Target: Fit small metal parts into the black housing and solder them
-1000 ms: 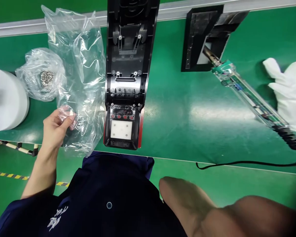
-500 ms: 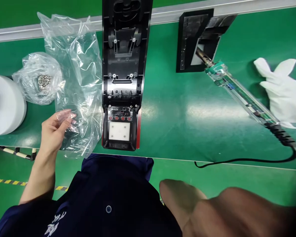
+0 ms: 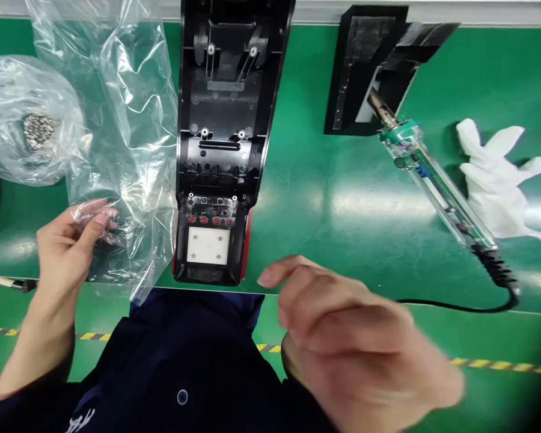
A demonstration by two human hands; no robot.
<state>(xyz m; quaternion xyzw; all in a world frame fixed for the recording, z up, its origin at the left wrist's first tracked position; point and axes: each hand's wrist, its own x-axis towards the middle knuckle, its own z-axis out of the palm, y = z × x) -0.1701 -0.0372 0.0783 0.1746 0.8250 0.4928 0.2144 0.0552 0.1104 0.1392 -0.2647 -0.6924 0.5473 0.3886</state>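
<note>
My left hand (image 3: 67,246) pinches the lower edge of a large clear plastic bag (image 3: 117,120) that lies on the green bench left of a long black housing (image 3: 225,138). The housing lies open side up, with a white square pad (image 3: 208,245) and red dots near its close end. My right hand (image 3: 351,337) is raised close to the camera, blurred, with fingers curled loosely and nothing visible in them. It hovers below and right of the housing's near end.
A soldering iron (image 3: 433,180) with a clear handle and black cable (image 3: 455,307) lies at right, its tip on a black stand (image 3: 365,66). A white glove (image 3: 500,174) lies beside it. A smaller bag of small metal parts (image 3: 36,129) sits at far left.
My right hand has risen from the bottom edge up toward the housing's near end. The view has shifted closer. My left hand keeps its pinch on the bag.
</note>
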